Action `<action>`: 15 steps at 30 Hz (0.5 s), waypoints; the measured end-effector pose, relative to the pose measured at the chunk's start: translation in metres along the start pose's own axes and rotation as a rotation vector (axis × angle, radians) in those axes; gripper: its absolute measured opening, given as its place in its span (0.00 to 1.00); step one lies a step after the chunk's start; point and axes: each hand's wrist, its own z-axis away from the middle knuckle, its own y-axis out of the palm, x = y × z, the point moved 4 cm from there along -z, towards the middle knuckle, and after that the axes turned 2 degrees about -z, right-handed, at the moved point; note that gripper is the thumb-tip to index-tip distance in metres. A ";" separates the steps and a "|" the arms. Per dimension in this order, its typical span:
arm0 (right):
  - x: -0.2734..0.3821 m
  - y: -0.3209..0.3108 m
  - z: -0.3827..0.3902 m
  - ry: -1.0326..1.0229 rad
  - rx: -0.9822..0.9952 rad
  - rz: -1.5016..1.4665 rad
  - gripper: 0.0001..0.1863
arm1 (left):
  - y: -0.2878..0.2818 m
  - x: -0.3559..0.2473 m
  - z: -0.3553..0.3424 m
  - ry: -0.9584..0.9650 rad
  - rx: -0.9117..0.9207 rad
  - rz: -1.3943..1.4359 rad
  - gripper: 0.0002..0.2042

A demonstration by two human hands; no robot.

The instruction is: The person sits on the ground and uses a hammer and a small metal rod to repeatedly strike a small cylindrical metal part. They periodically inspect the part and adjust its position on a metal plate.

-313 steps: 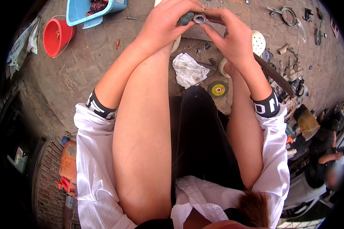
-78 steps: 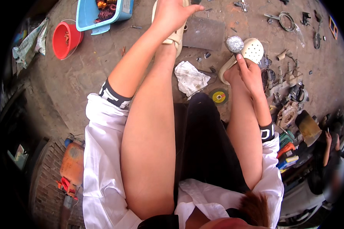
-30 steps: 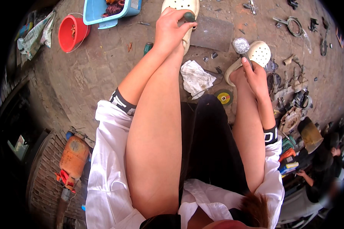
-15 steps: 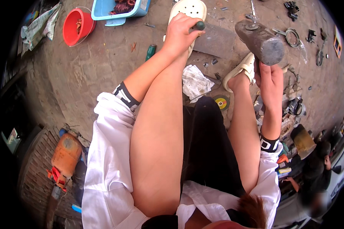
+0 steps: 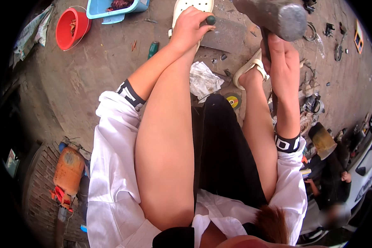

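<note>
My left hand is closed round a tool held end-on. Only its dark green rounded end shows between thumb and forefinger, so its kind is hidden. It is near a flat metal plate on the ground, and the hand partly covers my left cream clog. In my right hand is the handle of a heavy hammer, raised so that its large, worn metal head looms close at the upper right. The hand is wrapped round the handle just below the head.
A green cylindrical object, crumpled white paper and a cutting disc lie around my feet. At the upper left stand a red bucket and a blue basin. Metal parts litter the right; another person is lower right.
My right hand has lifted the hammer higher, and its head looks bigger and nearer. My left hand keeps its grip beside the metal plate. The whole view has shifted slightly.
</note>
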 end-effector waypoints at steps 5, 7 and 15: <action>-0.009 -0.008 0.011 0.024 -0.058 -0.133 0.22 | -0.003 0.000 0.012 -0.217 -0.162 0.117 0.12; -0.024 -0.007 0.011 0.068 -0.079 -0.089 0.25 | -0.002 0.001 0.011 -0.197 -0.139 0.090 0.11; -0.117 -0.016 0.009 0.249 -0.072 0.480 0.34 | 0.002 -0.001 0.009 -0.160 -0.070 0.053 0.12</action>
